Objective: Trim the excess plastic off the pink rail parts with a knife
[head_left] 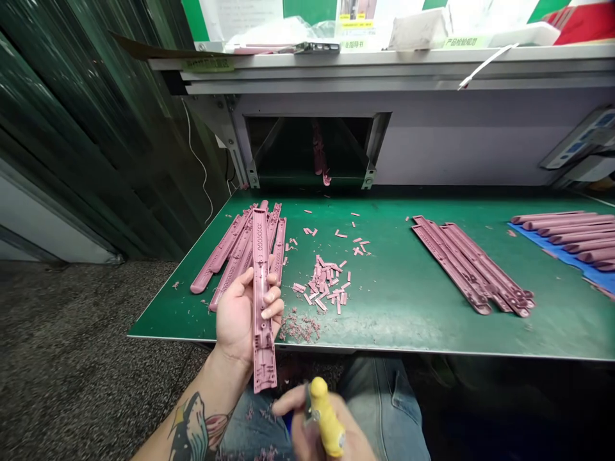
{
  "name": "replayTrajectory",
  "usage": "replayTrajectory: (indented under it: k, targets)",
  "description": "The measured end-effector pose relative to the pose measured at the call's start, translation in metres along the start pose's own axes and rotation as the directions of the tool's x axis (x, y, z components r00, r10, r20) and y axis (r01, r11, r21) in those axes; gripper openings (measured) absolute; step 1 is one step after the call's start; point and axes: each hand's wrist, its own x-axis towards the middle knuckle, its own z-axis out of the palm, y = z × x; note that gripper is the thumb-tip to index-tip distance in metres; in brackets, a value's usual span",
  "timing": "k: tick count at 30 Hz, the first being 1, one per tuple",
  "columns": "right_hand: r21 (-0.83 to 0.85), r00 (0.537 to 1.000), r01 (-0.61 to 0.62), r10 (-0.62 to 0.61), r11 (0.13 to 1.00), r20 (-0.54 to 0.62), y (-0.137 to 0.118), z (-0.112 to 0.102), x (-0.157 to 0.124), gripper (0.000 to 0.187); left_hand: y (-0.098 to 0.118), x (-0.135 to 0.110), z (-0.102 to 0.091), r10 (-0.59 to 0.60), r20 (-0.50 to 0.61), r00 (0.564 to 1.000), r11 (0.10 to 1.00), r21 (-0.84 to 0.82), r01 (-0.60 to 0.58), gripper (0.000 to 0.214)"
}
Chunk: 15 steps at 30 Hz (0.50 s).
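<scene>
My left hand [243,317] grips a long pink moulded plastic rail [262,282] upright above the front edge of the green workbench [384,320], its fingers wrapped around the rail's middle. Low over my lap, my right hand [312,426] is closed on a yellow-handled trimming tool [327,416], whose tip is hidden by my fingers. The tool is apart from the rail. Behind my left hand lie several similar pink rails [230,253]. Small cut pink pieces [324,285] and shavings [300,328] are scattered to its right.
Several more pink rails [471,266] lie in a group on the bench's right side. Rounded pink bars [567,227] rest on a blue mat [564,253] at the far right. A grey shelf [384,61] runs above the bench, and a dark green corrugated wall [96,128] stands left.
</scene>
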Motion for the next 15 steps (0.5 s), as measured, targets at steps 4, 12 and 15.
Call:
replayTrajectory:
  k: [4, 12, 15]
  targets:
    - [0.039, 0.996, -0.084, 0.083, 0.996, 0.034, -0.006, -0.01, -0.006, 0.051, 0.0, 0.01, -0.008, 0.092, -0.103, 0.99, 0.982, 0.175, -0.073, 0.018]
    - [-0.714, 0.97, 0.19, -0.239, 0.673, 0.033, -0.084, -0.069, 0.035, 0.027, -0.012, 0.023, 0.011, 0.049, -0.117, 0.992, 0.912, 0.409, 0.003, 0.035]
    - [-0.776, 0.974, 0.154, -0.226, 0.612, 0.015, -0.08, -0.073, 0.036, 0.024, -0.016, 0.027, 0.015, 0.013, -0.122, 0.992, 0.901, 0.432, 0.041, 0.04]
